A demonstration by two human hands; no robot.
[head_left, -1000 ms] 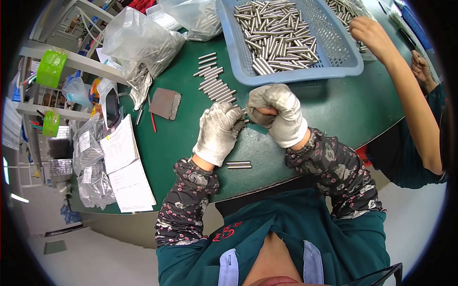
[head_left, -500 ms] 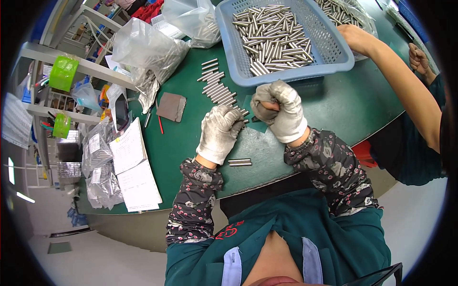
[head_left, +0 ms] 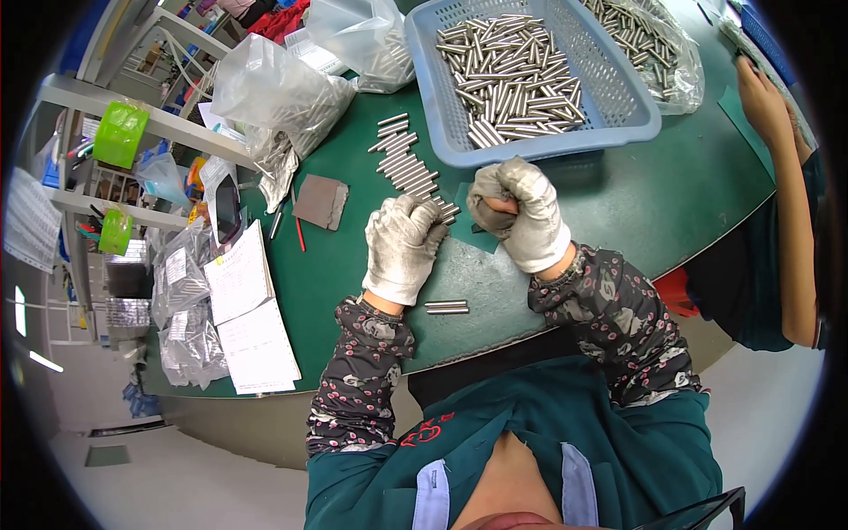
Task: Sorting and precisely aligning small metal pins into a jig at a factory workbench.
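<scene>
My left hand (head_left: 399, 251), in a whitish work glove, has its fingers curled at the near end of a slanting row of metal pins (head_left: 408, 168) on the table. Whether a pin is in its grip is hidden. To its right my right hand (head_left: 523, 212), gloved and with a bare fingertip showing, is closed; its contents cannot be made out. Beneath it lies a small green sheet (head_left: 463, 196), with a dark edge of something by the fingers. Two or so pins (head_left: 446, 307) lie side by side nearer to me, apart from the row.
A blue perforated basket (head_left: 548, 152) full of pins stands beyond my hands. Clear bags (head_left: 274, 84) are at the back left, another bag of pins (head_left: 680, 75) right of the basket. A brown square pad (head_left: 321, 202), red stick (head_left: 299, 234) and papers (head_left: 256, 327) lie left. A co-worker's arm (head_left: 786, 168) is at right.
The co-worker's hand has left the bag beside the basket and moved right. My hands stay nearly in place, still closed; the pin ends by my left fingers have shifted slightly.
</scene>
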